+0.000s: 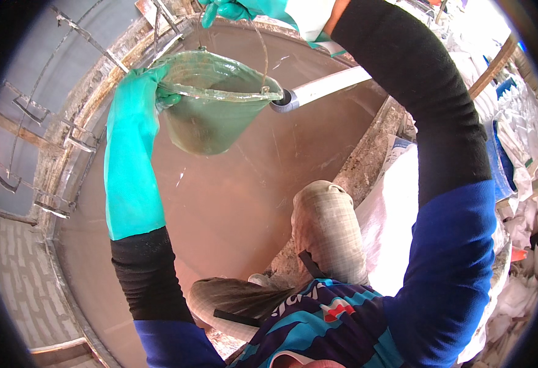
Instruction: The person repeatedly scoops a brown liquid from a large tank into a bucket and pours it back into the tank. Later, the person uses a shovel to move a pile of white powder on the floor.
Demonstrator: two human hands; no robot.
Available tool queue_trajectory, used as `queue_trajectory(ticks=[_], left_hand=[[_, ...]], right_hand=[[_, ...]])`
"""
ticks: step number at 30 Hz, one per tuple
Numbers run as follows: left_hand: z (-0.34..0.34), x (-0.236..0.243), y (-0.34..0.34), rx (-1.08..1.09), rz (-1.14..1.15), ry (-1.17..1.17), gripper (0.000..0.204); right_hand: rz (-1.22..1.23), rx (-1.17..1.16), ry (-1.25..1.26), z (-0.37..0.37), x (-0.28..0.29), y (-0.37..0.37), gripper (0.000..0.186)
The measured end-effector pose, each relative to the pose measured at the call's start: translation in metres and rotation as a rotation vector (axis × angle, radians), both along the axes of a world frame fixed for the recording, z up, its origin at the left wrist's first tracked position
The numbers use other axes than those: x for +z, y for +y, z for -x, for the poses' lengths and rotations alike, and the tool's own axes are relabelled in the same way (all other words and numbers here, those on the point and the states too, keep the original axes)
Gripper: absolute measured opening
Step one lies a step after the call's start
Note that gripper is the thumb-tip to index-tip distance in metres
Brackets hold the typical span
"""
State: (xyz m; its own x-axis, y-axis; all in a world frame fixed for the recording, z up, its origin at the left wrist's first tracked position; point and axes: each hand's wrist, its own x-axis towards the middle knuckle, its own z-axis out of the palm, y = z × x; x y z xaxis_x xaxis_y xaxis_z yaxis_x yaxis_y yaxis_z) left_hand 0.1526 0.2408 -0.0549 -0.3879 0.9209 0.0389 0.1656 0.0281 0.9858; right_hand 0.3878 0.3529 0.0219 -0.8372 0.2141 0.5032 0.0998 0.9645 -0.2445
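Note:
A green bucket point(214, 116) hangs tilted over a tank of murky brown liquid point(220, 202). My left hand point(152, 89), in a long turquoise rubber glove, is closed on the bucket's left rim. At the top edge my right hand point(244, 8), gloved in turquoise too, is closed at the upper end of the thin wire handle point(263, 49); part of this hand is cut off. Just beyond the bucket's right rim lies the grey end of a white pipe point(330, 86). What the bucket holds is hard to make out.
A rough tank wall point(376, 144) runs along the right, where a white sack point(391, 202) lies by my knee point(330, 227). Metal rods with hooks point(30, 110) stand at the left, over grey liquid. Blue containers point(502, 159) and many white bags sit at the far right.

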Motion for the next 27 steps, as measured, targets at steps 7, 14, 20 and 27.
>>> queue_trajectory(ticks=[7, 14, 20, 27], left_hand=[[-0.004, 0.008, 0.004, -0.011, -0.019, 0.084, 0.020], [-0.011, 0.001, 0.017, -0.029, -0.071, 0.028, 0.017], [0.000, 0.010, 0.013, -0.051, -0.063, 0.146, 0.018], [0.003, 0.014, 0.015, -0.066, -0.097, 0.136, 0.023]], right_hand=[[0.060, -0.021, -0.003, -0.012, -0.010, 0.005, 0.009], [-0.031, -0.086, -0.007, -0.033, -0.006, -0.004, 0.009], [-0.172, -0.076, 0.038, -0.036, -0.002, -0.005, 0.009], [-0.383, -0.094, 0.073, -0.038, 0.001, -0.008, 0.011]])
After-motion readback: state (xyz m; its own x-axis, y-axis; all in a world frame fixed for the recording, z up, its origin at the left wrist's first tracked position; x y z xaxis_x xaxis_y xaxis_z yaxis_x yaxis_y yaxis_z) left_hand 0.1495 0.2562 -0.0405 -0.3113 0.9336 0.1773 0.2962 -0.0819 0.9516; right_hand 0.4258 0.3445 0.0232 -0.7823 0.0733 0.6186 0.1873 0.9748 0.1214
